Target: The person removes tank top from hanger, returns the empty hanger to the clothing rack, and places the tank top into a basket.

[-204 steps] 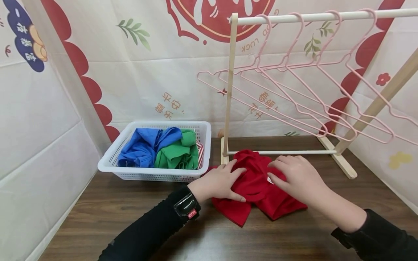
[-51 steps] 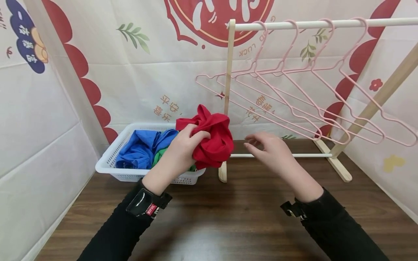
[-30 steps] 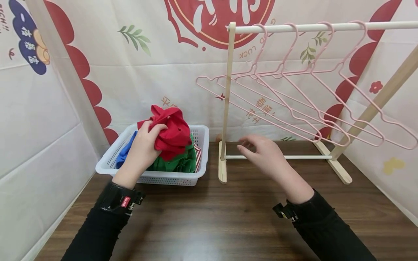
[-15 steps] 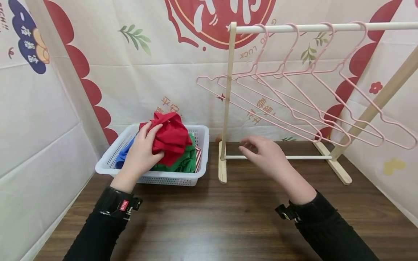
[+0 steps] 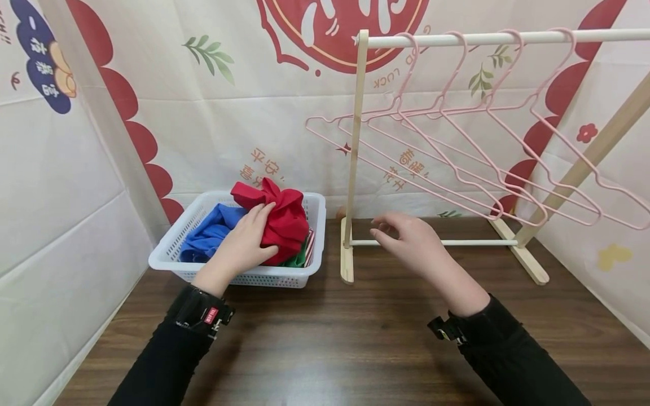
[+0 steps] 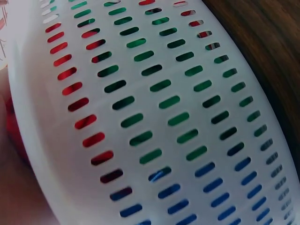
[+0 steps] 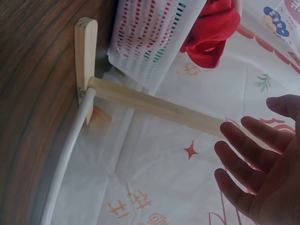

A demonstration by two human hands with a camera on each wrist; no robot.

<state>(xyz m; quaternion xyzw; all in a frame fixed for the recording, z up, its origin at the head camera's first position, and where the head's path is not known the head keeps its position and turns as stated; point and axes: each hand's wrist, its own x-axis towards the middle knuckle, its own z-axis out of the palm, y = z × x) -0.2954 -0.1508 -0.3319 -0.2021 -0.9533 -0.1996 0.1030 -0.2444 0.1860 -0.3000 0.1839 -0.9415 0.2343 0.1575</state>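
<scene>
A bunched red shirt (image 5: 286, 225) lies on top of the other clothes at the right side of a white perforated basket (image 5: 165, 259). My left hand (image 5: 244, 239) rests on its left side, fingers fairly straight and thumb spread. A blue garment (image 5: 208, 234) sits to the left of that hand, and a bit of green cloth (image 5: 296, 260) shows under the red. In the left wrist view the basket wall (image 6: 136, 110) hides most of the hand. My right hand (image 5: 411, 239) hovers by the rack's left post, fingers loosely bent, holding nothing.
A rack with a wooden post (image 5: 355, 146) and a white top rail (image 5: 487, 39) stands right of the basket. Several pink hangers (image 5: 447, 113) hang from it bare. Red-striped cloth (image 5: 310, 245) shows at the basket's right end. Printed cloth walls (image 5: 228, 141) enclose the wooden table (image 5: 325, 344).
The red shirt went from the table into the basket, carried by my left hand. In the last half second hand and shirt shifted right, uncovering more blue. The right hand stays nearly still.
</scene>
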